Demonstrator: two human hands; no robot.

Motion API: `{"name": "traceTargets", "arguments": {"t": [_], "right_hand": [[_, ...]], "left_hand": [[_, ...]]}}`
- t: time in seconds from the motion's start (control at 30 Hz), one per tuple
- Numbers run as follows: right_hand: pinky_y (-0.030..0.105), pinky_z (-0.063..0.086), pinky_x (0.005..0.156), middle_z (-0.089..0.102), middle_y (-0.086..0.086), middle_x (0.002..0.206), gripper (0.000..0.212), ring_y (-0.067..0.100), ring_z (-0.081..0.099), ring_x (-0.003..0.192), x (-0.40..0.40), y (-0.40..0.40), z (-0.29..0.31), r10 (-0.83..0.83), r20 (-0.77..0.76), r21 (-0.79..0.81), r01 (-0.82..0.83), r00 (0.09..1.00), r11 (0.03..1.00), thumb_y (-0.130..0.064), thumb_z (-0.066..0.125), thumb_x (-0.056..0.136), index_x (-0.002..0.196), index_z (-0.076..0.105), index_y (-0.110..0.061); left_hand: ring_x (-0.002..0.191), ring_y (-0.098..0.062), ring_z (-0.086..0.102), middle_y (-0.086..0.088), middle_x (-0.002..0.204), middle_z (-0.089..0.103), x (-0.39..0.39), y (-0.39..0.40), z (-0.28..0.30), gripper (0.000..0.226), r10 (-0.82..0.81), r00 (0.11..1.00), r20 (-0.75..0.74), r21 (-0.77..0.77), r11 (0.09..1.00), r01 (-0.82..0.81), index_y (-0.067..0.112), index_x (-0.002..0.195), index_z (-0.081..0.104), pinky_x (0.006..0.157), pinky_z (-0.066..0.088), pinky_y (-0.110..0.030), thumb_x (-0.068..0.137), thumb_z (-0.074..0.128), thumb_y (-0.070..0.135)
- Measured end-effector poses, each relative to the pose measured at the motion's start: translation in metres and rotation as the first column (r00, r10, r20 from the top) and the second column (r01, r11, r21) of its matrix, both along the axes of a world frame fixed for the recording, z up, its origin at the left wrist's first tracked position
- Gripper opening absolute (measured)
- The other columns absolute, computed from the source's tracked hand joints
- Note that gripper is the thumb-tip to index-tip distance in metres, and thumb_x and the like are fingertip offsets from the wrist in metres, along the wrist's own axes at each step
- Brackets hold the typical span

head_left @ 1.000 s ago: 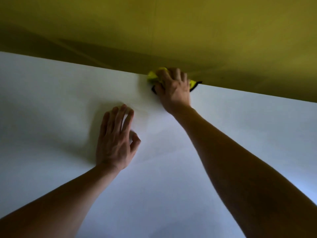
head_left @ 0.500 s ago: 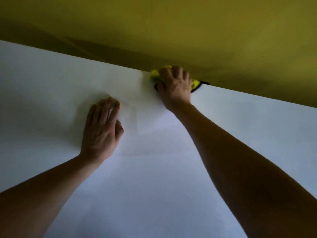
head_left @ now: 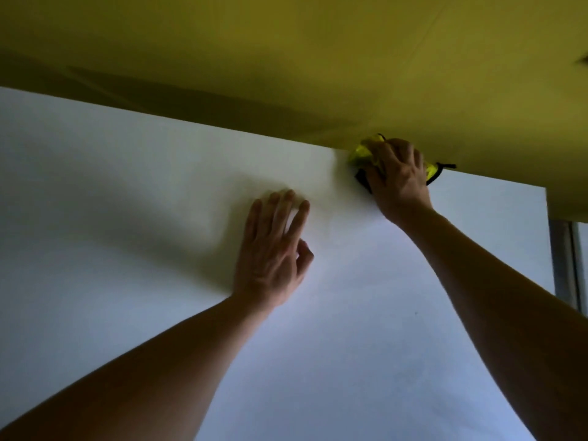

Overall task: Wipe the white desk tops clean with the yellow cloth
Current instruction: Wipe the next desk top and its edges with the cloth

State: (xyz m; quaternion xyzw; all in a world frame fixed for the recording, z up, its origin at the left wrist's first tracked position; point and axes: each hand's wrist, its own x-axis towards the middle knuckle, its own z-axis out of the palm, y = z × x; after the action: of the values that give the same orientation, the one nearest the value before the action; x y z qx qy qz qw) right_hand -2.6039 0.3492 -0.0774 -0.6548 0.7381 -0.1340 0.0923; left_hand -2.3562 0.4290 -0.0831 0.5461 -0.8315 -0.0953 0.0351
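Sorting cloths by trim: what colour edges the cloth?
Black edging on the yellow cloth, under the right hand; head view.

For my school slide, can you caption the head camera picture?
Right hand wipes white desk with yellow cloth.

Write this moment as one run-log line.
right hand: presses yellow cloth at desk's far edge | left hand: flat on white desk top, empty | step: wiping along yellow panel
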Motion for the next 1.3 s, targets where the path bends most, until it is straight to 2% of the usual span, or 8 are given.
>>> {"name": "traceTargets", "arguments": {"t": [0.1, 0.33, 0.43, 0.7, 0.83, 1.07, 1.17, 1.3], "right_hand": [[0.046, 0.037, 0.096, 0.048, 0.019, 0.134, 0.052, 0.041, 0.046, 0.116, 0.016, -0.008, -0.002, -0.041, -0.001, -0.009, 0.041, 0.999, 0.999, -0.044, 0.044, 0.092, 0.139, 0.055, -0.023], [0.042, 0.036, 0.096, 0.046, 0.011, 0.133, 0.046, 0.035, 0.043, 0.119, 0.121, -0.048, -0.007, 0.166, 0.057, -0.011, -0.166, 0.984, 0.986, -0.050, 0.049, 0.096, 0.137, 0.053, -0.029], [0.043, 0.038, 0.095, 0.048, 0.010, 0.133, 0.047, 0.035, 0.045, 0.117, 0.099, -0.042, -0.007, 0.190, 0.060, -0.022, -0.189, 0.980, 0.982, -0.050, 0.048, 0.095, 0.137, 0.054, -0.029], [0.046, 0.039, 0.098, 0.051, 0.017, 0.130, 0.051, 0.041, 0.047, 0.113, -0.032, 0.003, -0.001, -0.012, 0.008, -0.023, 0.012, 1.000, 1.000, -0.042, 0.043, 0.089, 0.133, 0.059, -0.022], [0.045, 0.037, 0.096, 0.050, 0.017, 0.134, 0.048, 0.039, 0.046, 0.116, -0.011, -0.003, -0.004, -0.072, -0.010, -0.023, 0.071, 0.997, 0.997, -0.043, 0.046, 0.091, 0.133, 0.058, -0.023], [0.043, 0.039, 0.092, 0.049, 0.012, 0.134, 0.045, 0.035, 0.046, 0.115, 0.094, -0.036, -0.008, 0.141, 0.034, -0.029, -0.140, 0.989, 0.990, -0.049, 0.052, 0.094, 0.134, 0.056, -0.028], [0.042, 0.040, 0.091, 0.052, 0.012, 0.133, 0.050, 0.036, 0.048, 0.113, 0.066, -0.030, -0.007, 0.145, 0.026, -0.039, -0.143, 0.989, 0.989, -0.052, 0.049, 0.092, 0.134, 0.057, -0.027], [0.043, 0.038, 0.099, 0.052, 0.015, 0.135, 0.058, 0.039, 0.048, 0.117, -0.026, 0.006, -0.003, -0.027, -0.036, -0.001, 0.027, 0.999, 1.000, -0.050, 0.040, 0.089, 0.138, 0.057, -0.027]], "left_hand": [[0.155, -0.037, 0.026, -0.015, 0.167, 0.032, -0.002, 0.002, 0.001, 0.065, 0.010, 1.000, 0.011, 0.001, 1.000, -0.010, 0.016, 0.159, 0.038, 0.128, 0.017, -0.053, 0.096, 0.039, 0.030], [0.154, -0.035, 0.032, -0.014, 0.166, 0.035, -0.001, 0.002, 0.004, 0.068, 0.010, 1.000, 0.011, -0.013, 1.000, -0.010, 0.014, 0.159, 0.038, 0.127, 0.022, -0.053, 0.093, 0.043, 0.029], [0.153, -0.035, 0.032, -0.014, 0.166, 0.035, 0.001, 0.002, 0.002, 0.068, -0.003, 1.000, 0.014, -0.024, 1.000, 0.003, 0.014, 0.159, 0.039, 0.126, 0.023, -0.053, 0.093, 0.041, 0.030], [0.152, -0.039, 0.034, -0.016, 0.163, 0.038, -0.006, 0.002, 0.006, 0.064, 0.020, 1.000, -0.017, -0.065, 0.998, -0.021, 0.013, 0.155, 0.046, 0.124, 0.026, -0.057, 0.092, 0.042, 0.025], [0.153, -0.039, 0.033, -0.016, 0.164, 0.038, -0.007, 0.001, 0.008, 0.064, 0.032, 0.999, -0.035, -0.063, 0.997, -0.034, 0.013, 0.155, 0.046, 0.124, 0.025, -0.057, 0.092, 0.045, 0.022], [0.151, -0.038, 0.036, -0.016, 0.163, 0.040, -0.004, 0.003, 0.003, 0.065, 0.028, 0.999, -0.036, -0.088, 0.996, -0.031, 0.012, 0.156, 0.044, 0.124, 0.026, -0.056, 0.092, 0.048, 0.023], [0.150, -0.039, 0.037, -0.017, 0.162, 0.041, -0.004, 0.001, 0.002, 0.064, 0.026, 0.998, -0.054, -0.105, 0.994, -0.032, 0.011, 0.155, 0.046, 0.124, 0.026, -0.057, 0.092, 0.049, 0.023], [0.151, -0.040, 0.034, -0.018, 0.163, 0.039, -0.004, 0.002, 0.001, 0.063, 0.022, 0.998, -0.061, -0.090, 0.996, -0.027, 0.012, 0.155, 0.045, 0.124, 0.024, -0.057, 0.094, 0.045, 0.024]]}}
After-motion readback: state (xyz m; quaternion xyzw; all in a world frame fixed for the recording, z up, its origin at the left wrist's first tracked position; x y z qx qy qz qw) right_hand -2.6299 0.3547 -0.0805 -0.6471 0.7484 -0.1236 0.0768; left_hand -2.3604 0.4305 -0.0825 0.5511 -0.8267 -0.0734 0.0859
